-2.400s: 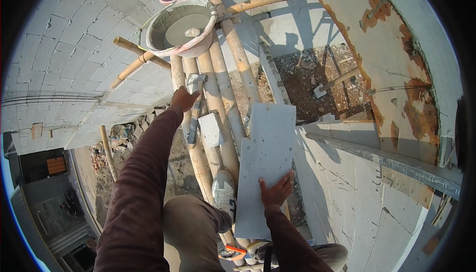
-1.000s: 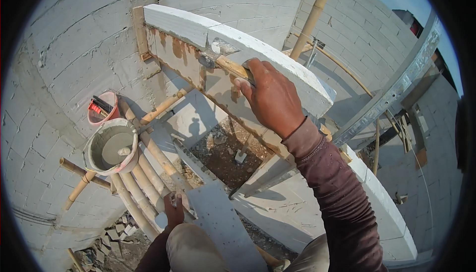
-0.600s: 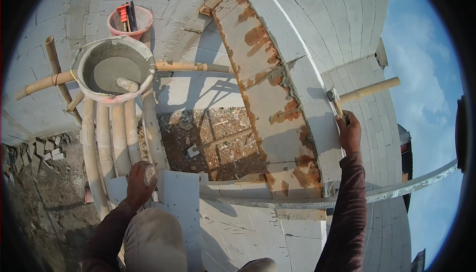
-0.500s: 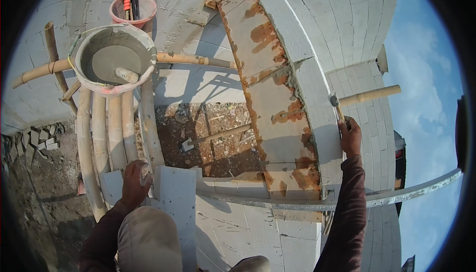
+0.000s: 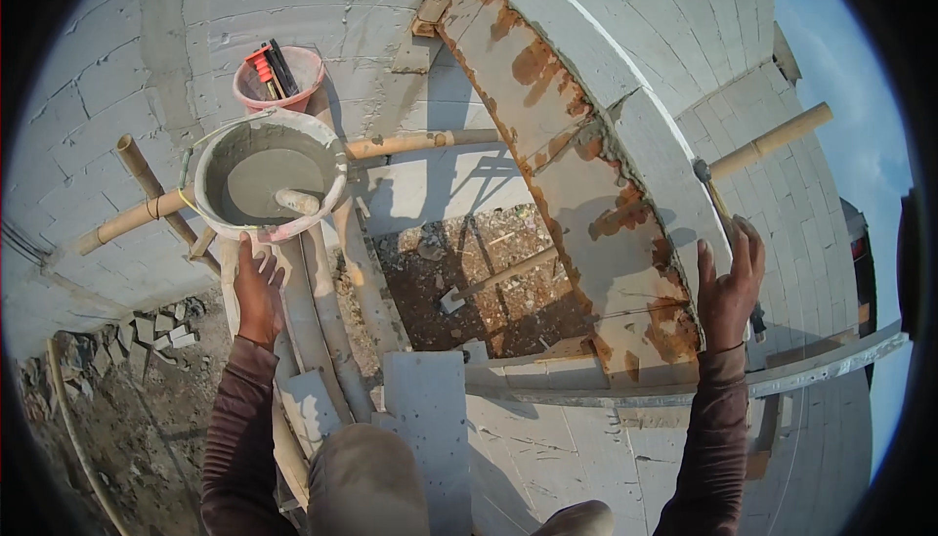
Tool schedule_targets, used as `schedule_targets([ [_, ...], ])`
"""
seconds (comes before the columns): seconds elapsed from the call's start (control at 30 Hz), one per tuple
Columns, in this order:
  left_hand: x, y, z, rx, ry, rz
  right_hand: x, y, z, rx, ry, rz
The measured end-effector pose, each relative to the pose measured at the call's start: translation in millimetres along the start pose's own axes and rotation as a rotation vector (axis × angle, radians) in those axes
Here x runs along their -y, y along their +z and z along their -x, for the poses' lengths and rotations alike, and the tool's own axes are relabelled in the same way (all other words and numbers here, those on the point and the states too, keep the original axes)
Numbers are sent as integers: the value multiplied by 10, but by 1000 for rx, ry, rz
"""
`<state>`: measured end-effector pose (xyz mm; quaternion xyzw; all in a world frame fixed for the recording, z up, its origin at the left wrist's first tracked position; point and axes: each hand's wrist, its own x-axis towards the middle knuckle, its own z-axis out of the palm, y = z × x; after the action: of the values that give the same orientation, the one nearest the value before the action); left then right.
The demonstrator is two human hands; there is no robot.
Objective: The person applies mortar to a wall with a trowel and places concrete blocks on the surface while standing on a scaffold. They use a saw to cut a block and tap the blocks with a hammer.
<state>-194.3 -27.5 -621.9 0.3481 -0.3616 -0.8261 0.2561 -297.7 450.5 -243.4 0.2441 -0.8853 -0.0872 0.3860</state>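
My left hand, its fingers apart and empty, reaches just below the near rim of a bucket of grey mortar. A mortar-smeared rounded handle sticks out of the mortar. On the right, my right hand is spread with thumb and fingers apart over the top of the block wall. A hammer lies along the wall's edge just beyond its fingertips; the end of its handle is close to the hand. A pale block stands beside my knee.
Bamboo poles form a scaffold under the bucket. Behind it, a pink bucket holds orange and black tools. A long metal bar crosses in front of me. Below lies rubble ground, past a mortar-stained panel.
My right hand has let go of the hammer and opened. My left hand has moved up from the block to the mortar bucket. The whole view has shifted.
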Motion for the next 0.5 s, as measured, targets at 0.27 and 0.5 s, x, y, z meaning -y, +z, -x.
schedule_targets([
  [0.27, -109, 78, -859, -38, -127, 90, 1426, -148, 2527, 773, 172, -738],
  [0.5, -166, -236, -1017, 13, -67, -47, 1410, -180, 4090, 992, 563, -854],
])
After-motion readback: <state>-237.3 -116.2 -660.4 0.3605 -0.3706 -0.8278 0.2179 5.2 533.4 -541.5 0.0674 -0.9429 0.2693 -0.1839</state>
